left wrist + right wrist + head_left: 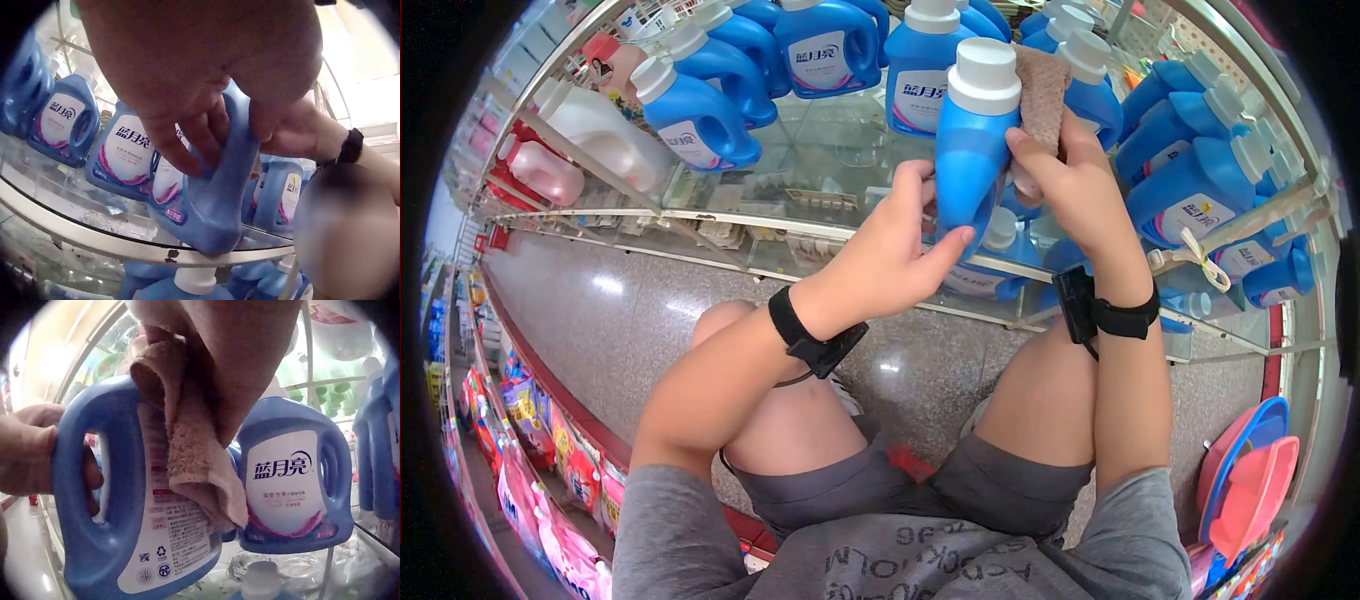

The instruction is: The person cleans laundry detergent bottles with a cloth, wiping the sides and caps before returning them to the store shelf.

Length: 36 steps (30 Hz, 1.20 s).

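A blue laundry detergent bottle (972, 150) with a white cap is held upright over the front edge of a glass shelf (840, 165). My left hand (890, 245) grips it by the handle (70, 487), fingers passing through the opening. On its other side my right hand (1080, 185) holds a brownish-pink cloth (1043, 95). In the right wrist view the cloth hangs folded against the printed back label (175, 544). The left wrist view catches the base of the bottle (212, 228) close over the shelf's white edge.
Similar blue bottles (825, 50) stand along the back of the shelf, and more (1200, 200) line the right side. At the left lie a white jug (600, 130) and a pink bottle (545, 170). Below are lower-shelf bottles (195, 281). Plastic basins (1250, 490) lean at the right.
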### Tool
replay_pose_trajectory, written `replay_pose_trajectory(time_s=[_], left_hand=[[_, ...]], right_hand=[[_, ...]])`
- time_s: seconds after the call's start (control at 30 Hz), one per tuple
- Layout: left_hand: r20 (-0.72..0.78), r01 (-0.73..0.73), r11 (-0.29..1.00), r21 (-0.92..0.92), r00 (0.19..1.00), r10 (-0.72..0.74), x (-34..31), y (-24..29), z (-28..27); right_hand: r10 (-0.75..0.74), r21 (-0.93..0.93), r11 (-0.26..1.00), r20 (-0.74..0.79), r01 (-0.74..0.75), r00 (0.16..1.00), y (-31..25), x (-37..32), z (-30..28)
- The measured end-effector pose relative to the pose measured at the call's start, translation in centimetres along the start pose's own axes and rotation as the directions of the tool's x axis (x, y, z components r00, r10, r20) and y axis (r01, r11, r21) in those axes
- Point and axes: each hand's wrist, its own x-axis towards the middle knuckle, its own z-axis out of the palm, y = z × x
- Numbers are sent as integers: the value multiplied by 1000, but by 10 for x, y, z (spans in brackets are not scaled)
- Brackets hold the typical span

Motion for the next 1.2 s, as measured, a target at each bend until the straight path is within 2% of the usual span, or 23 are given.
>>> replay_pose_trajectory(time_s=[0.03,0.13,0.27,0.33,0.37,0.47,0.57,0.7,0.9,0.97,1.1,1.17,1.2], left_hand=[[3,1,1000,-3,1000,-1,0,-1,1],[36,-29,998,55,999,27,2,-3,0],[82,20,1000,17,996,-21,4,1,-2],[104,42,998,-40,994,-38,9,2,0],[128,4,1000,-14,992,-2,11,0,0],[123,-49,999,-9,991,49,13,-2,3],[96,-61,998,-11,993,62,14,-3,5],[112,-47,997,66,993,40,17,1,5],[110,-58,996,65,993,50,19,-1,10],[111,-58,996,70,993,50,20,-1,11],[95,-60,995,79,994,52,20,0,15],[97,-53,996,75,994,46,20,-1,16],[98,-47,996,72,994,40,20,-1,16]], right_hand=[[13,111,994,45,-18,999,0,-1,-1],[70,141,987,16,-72,997,-3,-4,1],[47,113,992,2,-47,999,-1,-5,1],[115,253,962,-29,-104,993,0,-7,2],[116,246,964,-33,-105,993,-3,-10,3],[158,67,986,-54,-155,986,-19,-18,7],[82,51,996,-37,-80,996,-8,-19,9],[64,-8,998,-45,-64,997,-14,-24,8],[24,-144,989,-53,-31,998,-17,-31,4],[-65,-303,952,-63,43,996,-20,-33,3],[-53,-327,944,-43,36,998,-26,-38,3],[-141,-453,884,-31,112,990,-29,-40,3],[-140,-453,885,-33,110,990,-29,-41,3]])
